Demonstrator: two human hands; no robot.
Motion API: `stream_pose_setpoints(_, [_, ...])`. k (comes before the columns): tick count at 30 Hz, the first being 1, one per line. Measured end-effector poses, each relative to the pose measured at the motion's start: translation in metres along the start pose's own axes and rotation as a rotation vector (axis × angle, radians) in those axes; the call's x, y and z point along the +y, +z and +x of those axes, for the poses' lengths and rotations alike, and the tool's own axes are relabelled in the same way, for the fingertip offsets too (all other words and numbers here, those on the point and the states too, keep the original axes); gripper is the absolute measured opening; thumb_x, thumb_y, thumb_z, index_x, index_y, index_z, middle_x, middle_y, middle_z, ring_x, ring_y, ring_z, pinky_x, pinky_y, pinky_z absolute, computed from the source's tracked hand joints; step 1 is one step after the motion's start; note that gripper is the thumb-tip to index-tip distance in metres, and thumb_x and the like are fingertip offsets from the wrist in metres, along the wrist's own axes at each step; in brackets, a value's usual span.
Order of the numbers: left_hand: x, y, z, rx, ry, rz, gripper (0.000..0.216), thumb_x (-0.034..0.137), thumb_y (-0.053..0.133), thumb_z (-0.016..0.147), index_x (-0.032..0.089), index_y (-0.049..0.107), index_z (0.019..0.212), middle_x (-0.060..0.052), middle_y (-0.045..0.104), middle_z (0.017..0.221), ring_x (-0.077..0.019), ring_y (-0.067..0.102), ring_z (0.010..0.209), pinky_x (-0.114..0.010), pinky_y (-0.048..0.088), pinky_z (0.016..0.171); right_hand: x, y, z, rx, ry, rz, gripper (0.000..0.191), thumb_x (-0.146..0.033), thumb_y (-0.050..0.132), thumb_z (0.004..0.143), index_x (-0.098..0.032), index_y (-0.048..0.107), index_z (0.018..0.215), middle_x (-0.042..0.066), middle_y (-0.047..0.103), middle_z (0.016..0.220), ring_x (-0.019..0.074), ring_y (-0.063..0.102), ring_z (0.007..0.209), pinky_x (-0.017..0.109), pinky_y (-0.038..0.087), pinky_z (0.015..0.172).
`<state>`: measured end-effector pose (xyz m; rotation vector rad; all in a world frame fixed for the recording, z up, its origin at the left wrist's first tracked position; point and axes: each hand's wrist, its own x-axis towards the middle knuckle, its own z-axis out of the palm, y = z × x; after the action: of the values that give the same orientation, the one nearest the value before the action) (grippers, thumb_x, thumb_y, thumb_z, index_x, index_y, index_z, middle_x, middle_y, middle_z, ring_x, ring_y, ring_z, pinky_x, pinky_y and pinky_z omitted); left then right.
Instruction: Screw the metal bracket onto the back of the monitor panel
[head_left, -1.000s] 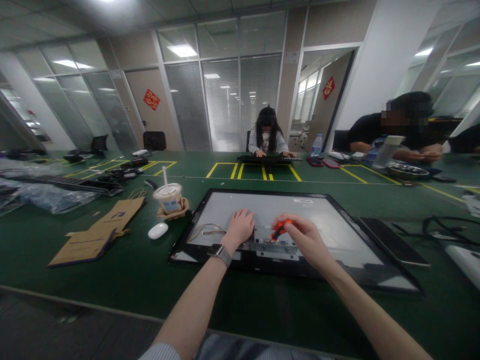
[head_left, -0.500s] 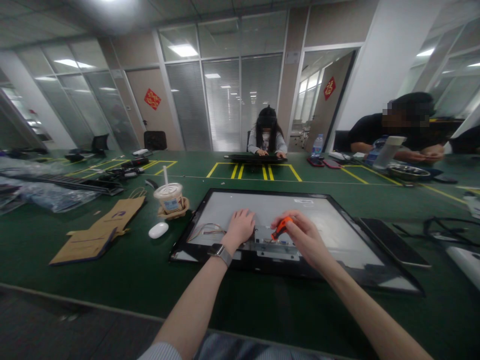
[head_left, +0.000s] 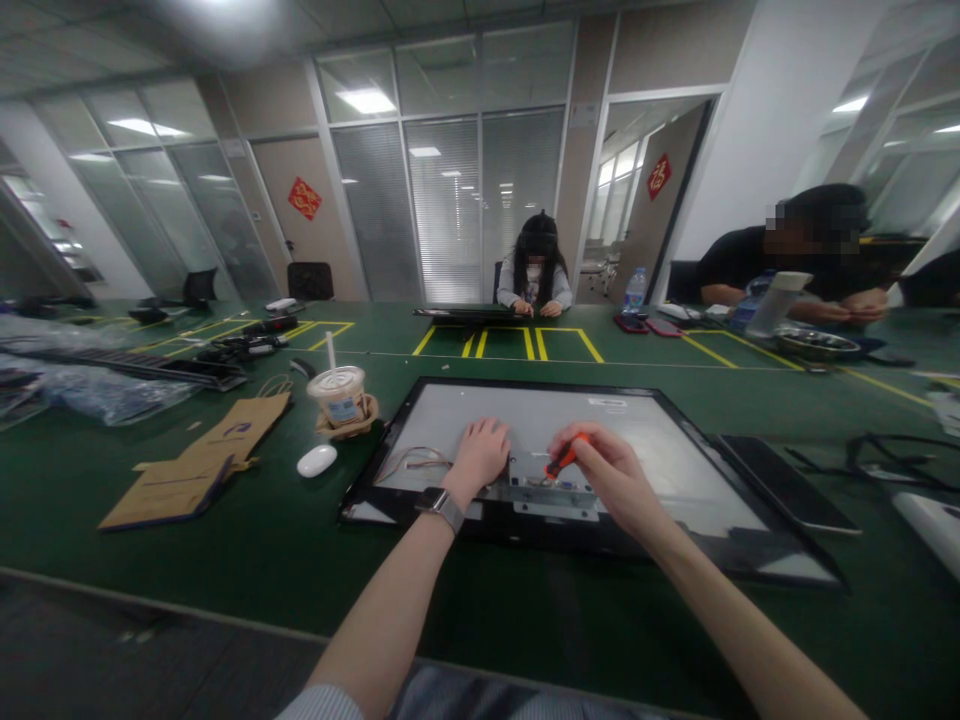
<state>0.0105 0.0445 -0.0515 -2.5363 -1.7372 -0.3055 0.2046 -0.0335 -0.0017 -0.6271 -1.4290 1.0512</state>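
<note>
Screwdriver [head_left: 568,457] (orange-and-black) in right hand [head_left: 611,472] — left hand [head_left: 484,455] on panel [head_left: 694,470].

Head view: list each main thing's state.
Panel: lying flat, grey side up.
Orange-black tool: held, tilted.
Left grip: open, on the panel.
Right grip: closed on the tool.
Drink cup: upright, lidded, straw in.
Paper bag: lying flat.
Water bottle: upright.
Left door: shut.
Right door: open.
</note>
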Motion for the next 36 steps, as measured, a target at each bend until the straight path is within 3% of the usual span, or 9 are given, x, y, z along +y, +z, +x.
stream_pose_setpoints(9, [0.0006, -0.0007, 0.0003, -0.001, -0.007, 0.009, 0.042, 0.027, 0.039, 0.103, 0.016, 0.054, 0.141, -0.014, 0.052, 0.149, -0.0283, 0.048, 0.137, -0.046, 0.038, 0.115, -0.0019, 0.0039, -0.0002, 0.013, 0.014, 0.091, 0.024, -0.046, 0.066, 0.091, -0.026, 0.066, 0.104, 0.002, 0.073, 0.083, 0.0192, 0.068, 0.078, 0.034, 0.055, 0.069])
stream_pose_setpoints(14, [-0.0005, 0.0015, 0.0012, 0.003, -0.003, 0.008, 0.042, 0.027, 0.039, 0.103, 0.016, 0.054, 0.141, -0.013, 0.051, 0.150, -0.0280, 0.047, 0.138, -0.045, 0.037, 0.116, -0.0027, 0.0051, 0.0006, 0.042, 0.059, 0.148, 0.023, -0.045, 0.075, 0.084, -0.023, 0.070, 0.089, 0.002, 0.072, 0.080, 0.0173, 0.067, 0.077, 0.031, 0.055, 0.071])
stream_pose_setpoints(19, [0.0007, -0.0005, 0.0002, 0.004, 0.009, 0.013, 0.042, 0.027, 0.038, 0.103, 0.015, 0.054, 0.141, -0.014, 0.052, 0.149, -0.0279, 0.048, 0.137, -0.045, 0.038, 0.115, 0.0000, 0.0075, -0.0011, 0.046, 0.121, 0.249, 0.028, -0.044, 0.082, 0.078, -0.025, 0.069, 0.095, 0.000, 0.072, 0.076, 0.0158, 0.066, 0.073, 0.029, 0.054, 0.070])
stream_pose_setpoints(23, [0.0019, -0.0033, -0.0009, -0.008, 0.006, 0.004, 0.042, 0.026, 0.038, 0.103, 0.015, 0.054, 0.140, -0.014, 0.052, 0.149, -0.0278, 0.047, 0.138, -0.045, 0.037, 0.115, 0.0003, 0.0058, -0.0007, 0.045, 0.146, 0.320, 0.025, -0.043, 0.081, 0.080, -0.025, 0.065, 0.088, 0.000, 0.073, 0.080, 0.0162, 0.067, 0.075, 0.029, 0.054, 0.070])
stream_pose_setpoints(29, [0.0018, -0.0039, -0.0015, -0.003, 0.001, -0.002, 0.042, 0.026, 0.037, 0.103, 0.016, 0.054, 0.140, -0.013, 0.052, 0.149, -0.0263, 0.046, 0.138, -0.043, 0.037, 0.115, -0.0033, 0.0057, -0.0002, 0.032, 0.135, 0.287, 0.024, -0.047, 0.074, 0.085, -0.023, 0.071, 0.089, 0.004, 0.071, 0.087, 0.0191, 0.067, 0.082, 0.035, 0.053, 0.082])
stream_pose_setpoints(36, [0.0005, -0.0021, 0.0004, -0.025, -0.008, -0.013, 0.042, 0.028, 0.039, 0.103, 0.017, 0.053, 0.141, -0.013, 0.050, 0.151, -0.0271, 0.046, 0.139, -0.044, 0.036, 0.116, -0.0013, 0.0079, 0.0026, 0.048, 0.071, 0.313, 0.022, -0.047, 0.070, 0.088, -0.024, 0.068, 0.091, 0.000, 0.063, 0.079, 0.0167, 0.059, 0.075, 0.033, 0.051, 0.076])
